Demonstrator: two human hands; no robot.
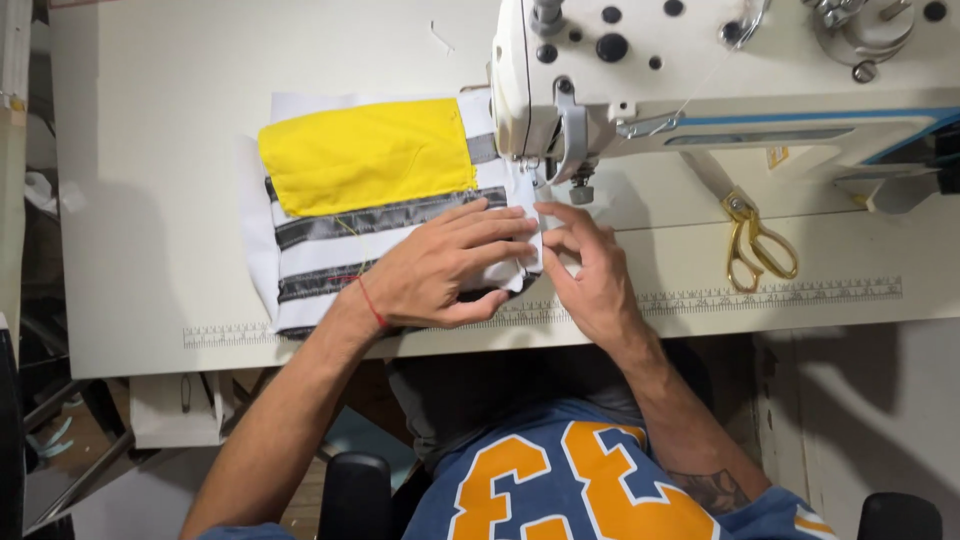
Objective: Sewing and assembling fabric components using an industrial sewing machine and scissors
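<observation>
Nearest the camera is the person's blue shirt (560, 490) with orange figures, above the edge of the white bench (150, 180). The left hand (440, 270) lies flat and released on the striped cloth (330, 245), fingers spread and pointing toward the needle, pressing the piece down rather than clutching it (a red thread circles that wrist). Just beside it, the right hand (590, 265) has its grip pinched on the cloth's right edge, thumb and fingertips closed on the fold just in front of the presser foot (580, 190). The cloth lies on the bench under and to the left of both hands, white with grey-black stripes, with a yellow patch (365, 155) on its far part. Farther back stands the white sewing machine (720, 70), and gold scissors (755, 245) lie to the right, well apart from the hands.
</observation>
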